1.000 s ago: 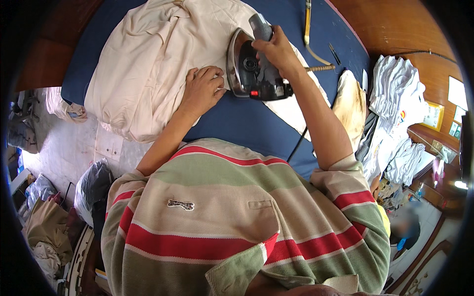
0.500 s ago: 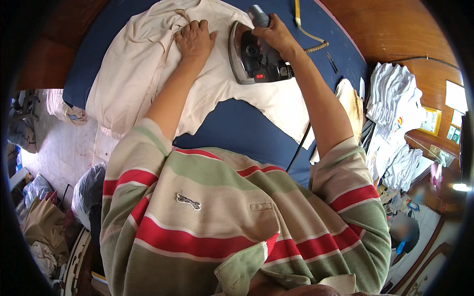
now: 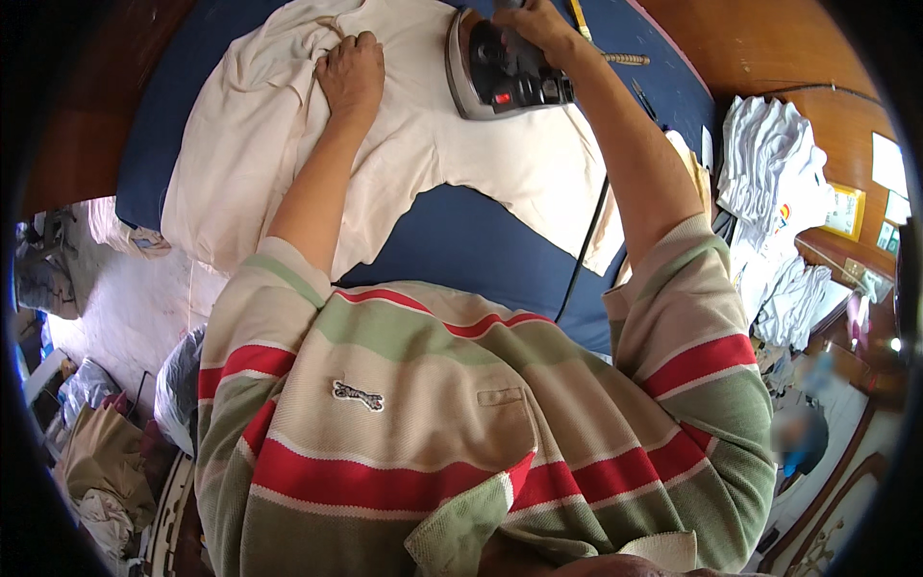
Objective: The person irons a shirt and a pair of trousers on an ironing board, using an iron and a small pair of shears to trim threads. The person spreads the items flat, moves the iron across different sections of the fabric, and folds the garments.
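Note:
A cream garment (image 3: 404, 135) lies spread over a dark blue padded ironing surface (image 3: 471, 236). It is rumpled on the left and smoother toward the middle and right. My left hand (image 3: 352, 79) rests on its upper part with fingers curled in, gripping a fold of the cloth. In my right hand (image 3: 540, 27) is the handle of a black electric iron (image 3: 500, 72), whose metal soleplate sits on the smoother cloth. A red light glows at the iron's rear. The handle's top is cut off by the upper picture edge.
A coiled-wrapped cord (image 3: 625, 59) and a yellow strip (image 3: 579, 17) lie beyond my right hand, with a dark pen-like tool (image 3: 643, 99) nearby. White folded garments (image 3: 769, 173) hang or stack at right. Bags and cloth (image 3: 106, 462) crowd the lower left. Another person (image 3: 800, 438) is at lower right.
The iron has moved away from me, up the garment, in my right hand. My left hand has shifted left and away from me, its thumb drawn in and fingers more curled.

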`<action>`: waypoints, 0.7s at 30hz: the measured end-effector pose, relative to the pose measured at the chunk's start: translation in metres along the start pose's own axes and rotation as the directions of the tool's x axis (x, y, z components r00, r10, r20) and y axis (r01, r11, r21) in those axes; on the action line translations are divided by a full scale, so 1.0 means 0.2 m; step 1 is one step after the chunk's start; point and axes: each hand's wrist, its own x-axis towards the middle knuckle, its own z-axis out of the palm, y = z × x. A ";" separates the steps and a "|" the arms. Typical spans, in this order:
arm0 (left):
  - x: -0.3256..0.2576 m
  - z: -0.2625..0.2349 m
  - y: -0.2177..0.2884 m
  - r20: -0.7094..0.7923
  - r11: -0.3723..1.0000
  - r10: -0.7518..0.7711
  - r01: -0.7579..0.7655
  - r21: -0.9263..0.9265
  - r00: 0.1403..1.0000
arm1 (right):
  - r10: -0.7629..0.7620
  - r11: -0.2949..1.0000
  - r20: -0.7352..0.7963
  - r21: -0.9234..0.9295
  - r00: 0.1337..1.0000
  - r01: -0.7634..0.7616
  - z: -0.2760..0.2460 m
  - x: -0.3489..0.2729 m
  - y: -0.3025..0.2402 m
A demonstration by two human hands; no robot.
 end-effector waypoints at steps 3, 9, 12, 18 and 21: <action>0.02 0.00 0.00 -0.007 1.000 -0.005 0.005 0.007 1.000 | -0.081 0.996 0.317 -0.007 0.945 0.087 -0.04 -0.17 0.09; 0.00 -0.01 0.09 -0.065 0.996 -0.036 0.030 -0.082 0.997 | -0.203 0.933 0.362 -0.210 0.910 0.292 -0.12 -0.63 0.31; -0.01 -0.01 0.29 -0.178 0.953 0.176 -0.213 -0.215 0.968 | 0.116 0.986 0.165 -0.139 0.979 -0.094 -0.28 -0.69 0.41; 0.08 0.13 0.47 0.251 0.862 0.506 -0.472 -0.186 0.825 | 0.169 0.889 -0.367 -0.343 0.915 -0.302 -0.37 -0.57 0.49; 0.11 0.19 0.43 0.319 0.872 0.487 -0.472 -0.127 0.813 | 0.139 0.861 -0.223 -0.455 0.965 -0.229 -0.31 -0.50 0.37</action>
